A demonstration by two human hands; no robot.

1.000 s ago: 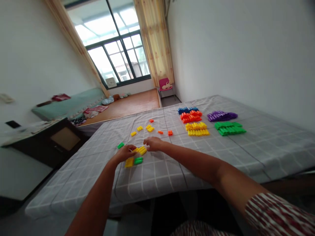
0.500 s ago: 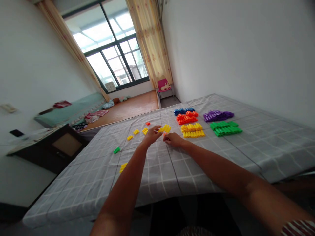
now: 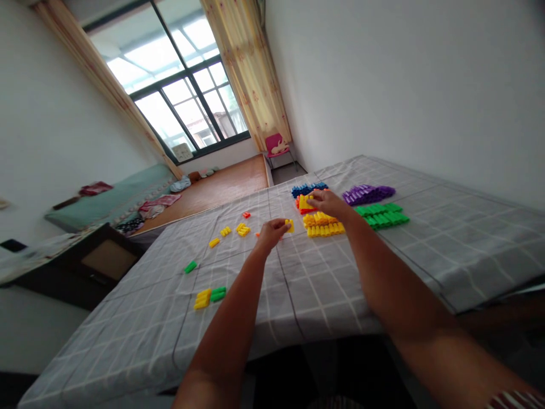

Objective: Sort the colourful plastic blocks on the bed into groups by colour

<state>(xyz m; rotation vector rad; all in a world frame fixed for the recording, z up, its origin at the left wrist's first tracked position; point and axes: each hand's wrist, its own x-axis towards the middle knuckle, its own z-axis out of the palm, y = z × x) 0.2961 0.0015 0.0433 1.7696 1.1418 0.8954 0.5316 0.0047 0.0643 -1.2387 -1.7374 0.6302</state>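
Between its closed fingers my left hand (image 3: 273,233) pinches a small yellow piece (image 3: 290,225) above the cloth. My right hand (image 3: 322,200) is closed on another yellow piece (image 3: 304,202), held over the orange pile (image 3: 300,205), which it partly hides. Rows of yellow pieces (image 3: 326,230) lie just nearer. Behind is a dark blue pile (image 3: 309,188); to the right are a purple pile (image 3: 368,194) and a green pile (image 3: 383,216). A bit of orange (image 3: 258,234) shows beside my left hand.
Loose yellow pieces (image 3: 243,229), an orange piece (image 3: 246,215) and a green piece (image 3: 190,267) lie left on the checked cloth (image 3: 255,307). Yellow blocks (image 3: 202,299) and green ones (image 3: 218,293) sit near my left forearm. A dark cabinet (image 3: 102,261) stands far left.
My right hand has moved away from my left hand, up and right to the orange pile, with a yellow piece. The yellow pieces held together before are now apart. The view has shifted slightly.
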